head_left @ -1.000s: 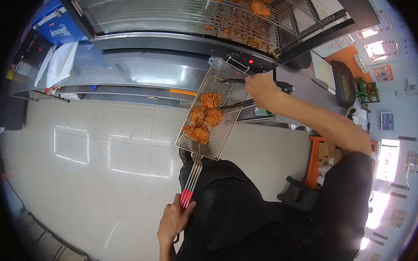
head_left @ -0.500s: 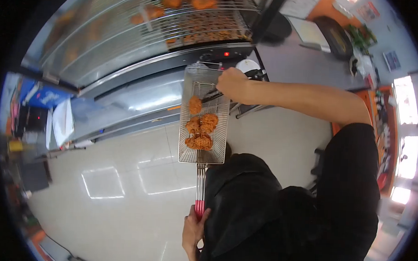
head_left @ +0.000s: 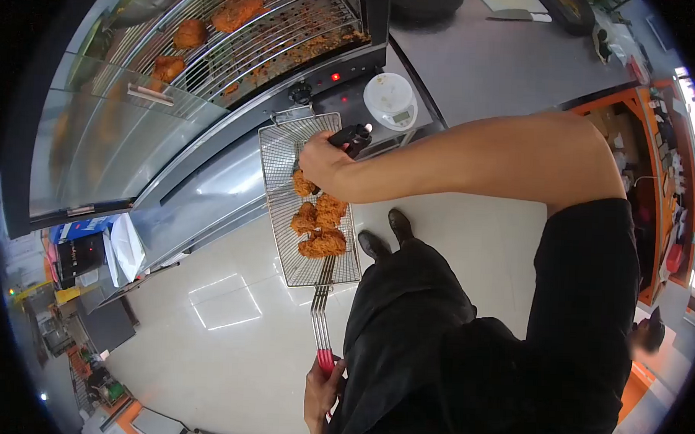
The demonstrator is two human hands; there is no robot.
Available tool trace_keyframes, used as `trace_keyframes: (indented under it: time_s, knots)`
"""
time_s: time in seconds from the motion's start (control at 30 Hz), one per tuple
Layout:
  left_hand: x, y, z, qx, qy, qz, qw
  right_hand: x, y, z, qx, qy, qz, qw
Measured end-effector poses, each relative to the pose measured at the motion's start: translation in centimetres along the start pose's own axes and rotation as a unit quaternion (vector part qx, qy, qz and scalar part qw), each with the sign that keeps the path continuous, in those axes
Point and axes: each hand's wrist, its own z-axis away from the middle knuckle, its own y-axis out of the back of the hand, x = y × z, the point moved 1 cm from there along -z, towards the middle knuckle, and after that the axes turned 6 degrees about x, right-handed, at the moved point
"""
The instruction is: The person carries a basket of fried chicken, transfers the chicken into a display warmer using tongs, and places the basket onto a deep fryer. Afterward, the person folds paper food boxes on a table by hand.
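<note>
My left hand (head_left: pixel 322 388) is closed around the red handle (head_left: pixel 325 361) of a wire fry basket (head_left: pixel 278 192), near my hip. Several pieces of breaded fried chicken (head_left: pixel 323 243) lie in the basket, mostly toward its handle end. Over the basket's far half, my right hand (head_left: pixel 326 164) is closed on tongs with a black grip (head_left: pixel 353 138). The tongs' tips are largely hidden below that hand, close to one chicken piece (head_left: pixel 303 183); whether they grip it I cannot tell.
Ahead stands a heated display cabinet (head_left: pixel 263 99) with fried chicken (head_left: pixel 191 34) on wire racks and a glass door (head_left: pixel 128 133). A white kitchen scale (head_left: pixel 390 100) sits right of the basket. Behind it, a grey counter (head_left: pixel 514 58) holds a knife (head_left: pixel 520 16).
The view has swung, bringing the cabinet's racks and the scale closer in. My right hand with the tongs has moved lower over the basket, nearer the chicken. The left hand keeps its hold.
</note>
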Motion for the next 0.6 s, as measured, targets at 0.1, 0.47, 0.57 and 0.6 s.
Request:
trace_keyframes:
  time_s: [0.1, 0.47, 0.57, 0.6]
  knots:
    - [0.4, -0.5, 0.1, 0.005, -0.011, 0.005, 1.0, 0.5, 1.0, -0.5, -0.017, -0.012, -0.048, 0.999]
    - [0.9, -0.5, 0.4, -0.005, 0.001, 0.026, 1.0, 2.4, 0.7, -2.0, -0.152, 0.037, 0.047, 0.987]
    - [1.4, -0.6, 0.5, 0.0, -0.005, 0.026, 1.0, 2.6, 0.4, -2.1, -0.12, 0.041, 0.068, 0.99]
    - [1.2, -0.8, 0.5, 0.001, -0.004, 0.031, 1.0, 2.7, 0.1, -2.3, -0.102, 0.058, 0.084, 0.99]
